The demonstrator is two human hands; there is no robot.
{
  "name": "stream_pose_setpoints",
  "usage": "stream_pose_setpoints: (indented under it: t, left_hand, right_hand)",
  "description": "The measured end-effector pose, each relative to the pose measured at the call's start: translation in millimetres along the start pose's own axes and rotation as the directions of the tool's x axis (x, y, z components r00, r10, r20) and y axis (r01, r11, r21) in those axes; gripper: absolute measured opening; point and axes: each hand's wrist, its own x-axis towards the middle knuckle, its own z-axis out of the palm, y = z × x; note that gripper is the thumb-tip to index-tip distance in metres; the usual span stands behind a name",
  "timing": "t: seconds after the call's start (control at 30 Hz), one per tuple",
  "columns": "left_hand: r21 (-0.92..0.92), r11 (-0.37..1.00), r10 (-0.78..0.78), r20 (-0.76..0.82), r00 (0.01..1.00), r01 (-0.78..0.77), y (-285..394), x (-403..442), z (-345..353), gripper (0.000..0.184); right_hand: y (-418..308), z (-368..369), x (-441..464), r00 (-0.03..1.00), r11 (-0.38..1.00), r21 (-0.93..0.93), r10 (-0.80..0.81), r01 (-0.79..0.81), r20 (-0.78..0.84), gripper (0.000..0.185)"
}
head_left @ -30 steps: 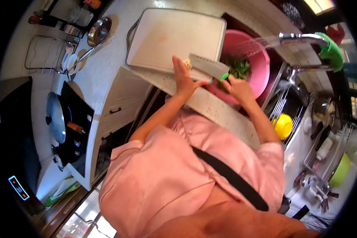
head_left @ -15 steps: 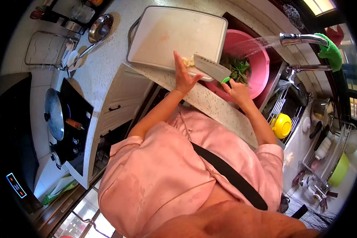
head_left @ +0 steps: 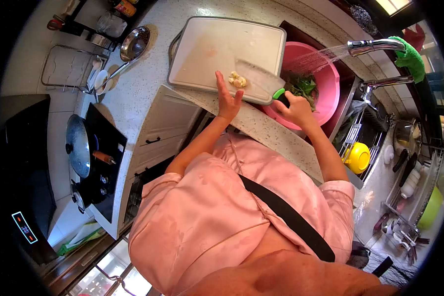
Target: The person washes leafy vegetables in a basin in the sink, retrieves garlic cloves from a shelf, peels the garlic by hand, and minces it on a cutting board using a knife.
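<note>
A small pile of pale, crushed-looking pieces, apparently garlic, lies near the front edge of the white cutting board. My left hand is upright just left of the pile, fingers extended and thumb apart, with nothing in it. Wrapped round the black and green handle of a kitchen knife is my right hand. The broad blade, a little blurred, reaches over the board to the right of and beyond the pile. Whether the blade touches the board I cannot tell.
Water runs from the tap into a pink basin holding leafy greens in the sink. A metal ladle lies on the counter at left. Beyond it, a lidded pan sits on the stove. A yellow bowl is at right.
The knife blade has come away from the pale pieces and turned, its tip now farther back over the board. The pieces sit in a looser heap. My left hand stays beside them.
</note>
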Motion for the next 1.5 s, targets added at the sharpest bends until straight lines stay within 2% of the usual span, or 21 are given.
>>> stream_pose_setpoints:
  t: [0.1, 0.17, 0.23, 0.3, 0.37, 0.4, 0.53, 0.63, 0.67, 0.73, 0.77, 0.83, 0.87, 0.97, 1.03, 1.17, 1.23, 1.27, 1.37, 1.4, 1.5]
  left_hand:
    - [-0.030, 0.999, -0.028, 0.017, 0.999, 0.029, 2, 4, -1, 0.102]
    - [-0.083, 0.996, -0.036, 0.018, 0.999, 0.037, 4, 12, 1, 0.101]
    - [-0.083, 0.996, -0.036, -0.012, 0.999, 0.035, 3, 24, 1, 0.100]
    - [-0.085, 0.996, -0.030, -0.040, 0.999, 0.026, 4, 29, 2, 0.099]
    - [-0.086, 0.996, -0.032, -0.103, 0.994, 0.023, 5, 35, 4, 0.097]
    - [-0.088, 0.996, -0.035, -0.100, 0.994, 0.026, 2, 32, 8, 0.097]
    - [-0.155, 0.986, -0.077, -0.054, 0.996, 0.068, -1, 28, 23, 0.094]
    - [-0.183, 0.983, -0.033, -0.074, 0.997, 0.019, -13, 34, 28, 0.088]
    - [-0.232, 0.973, -0.046, -0.104, 0.994, 0.021, -12, 33, 24, 0.087]
    - [-0.275, 0.959, -0.099, -0.127, 0.987, 0.061, -15, 25, 15, 0.085]
    - [-0.271, 0.960, -0.103, -0.120, 0.987, 0.068, -17, 22, 14, 0.085]
    - [-0.344, 0.937, -0.113, -0.118, 0.987, 0.066, -18, 25, 14, 0.086]
    - [-0.343, 0.937, -0.109, -0.117, 0.987, 0.062, -17, 27, 14, 0.086]
    - [-0.359, 0.930, -0.109, -0.080, 0.991, 0.073, -9, 30, 16, 0.088]
    - [-0.449, 0.890, -0.112, -0.049, 0.993, 0.078, -9, 30, 15, 0.090]
    - [-0.452, 0.889, -0.106, -0.046, 0.993, 0.074, -10, 31, 17, 0.090]
    - [-0.460, 0.883, -0.136, -0.066, 0.988, 0.091, -9, 31, 19, 0.090]
    - [-0.461, 0.882, -0.138, -0.056, 0.989, 0.097, -11, 28, 19, 0.090]
    - [-0.456, 0.888, -0.102, -0.065, 0.993, 0.061, -18, 34, 24, 0.089]
    - [-0.451, 0.889, -0.105, -0.030, 0.994, 0.080, -18, 29, 21, 0.090]
    - [-0.464, 0.883, -0.079, -0.005, 0.997, 0.068, -17, 34, 23, 0.086]
  right_hand:
    - [-5, 12, 9, 0.994, 0.992, -0.123, 0.052, -0.041, 0.094, 0.048]
    - [-15, 8, 16, 0.998, 0.995, -0.091, 0.033, -0.029, 0.046, 0.048]
    - [-38, -14, 21, 0.997, 0.994, 0.105, 0.011, -0.002, -0.077, 0.047]
    - [-43, -10, 16, 0.996, 0.993, 0.115, 0.019, -0.009, -0.086, 0.038]
    - [-26, 18, 9, 0.999, 0.995, -0.098, 0.029, -0.030, -0.015, 0.047]
    - [-22, 26, 7, 0.980, 0.977, -0.179, 0.145, -0.119, 0.138, 0.052]
    - [-34, 11, 12, 0.970, 0.967, -0.219, 0.172, -0.132, 0.174, 0.055]
    - [-14, 18, 7, 0.987, 0.990, -0.027, 0.138, -0.137, 0.087, 0.050]
    - [-16, 10, 8, 0.986, 0.990, -0.027, 0.143, -0.142, 0.087, 0.050]
    - [-27, -6, 5, 0.984, 0.971, 0.162, 0.176, -0.176, 0.013, 0.047]
    - [-28, -3, 1, 0.983, 0.969, 0.168, 0.183, -0.183, 0.017, 0.047]
    - [-27, 5, -4, 0.991, 0.976, 0.209, 0.086, -0.064, -0.099, 0.046]
    - [-22, 17, -9, 0.990, 0.989, 0.149, 0.042, -0.022, -0.135, 0.047]
    - [-12, 36, -18, 0.997, 0.996, -0.048, 0.076, -0.075, 0.018, 0.050]
    - [-12, 31, -19, 0.997, 0.997, -0.034, 0.067, -0.068, -0.030, 0.051]
    - [-17, 17, -20, 0.977, 0.995, 0.095, -0.021, 0.042, -0.212, 0.052]
    - [-13, 24, -21, 0.994, 0.984, -0.158, 0.094, -0.084, 0.059, 0.053]
    - [-11, 29, -22, 0.972, 0.968, -0.195, 0.187, -0.157, 0.142, 0.056]
    - [-6, 24, -19, 0.980, 0.968, -0.215, 0.161, -0.132, 0.119, 0.059]
    - [-8, 18, -16, 0.976, 0.972, -0.177, 0.179, -0.155, 0.127, 0.060]
    - [-4, 10, -8, 0.975, 0.976, 0.020, 0.218, -0.218, -0.041, 0.055]
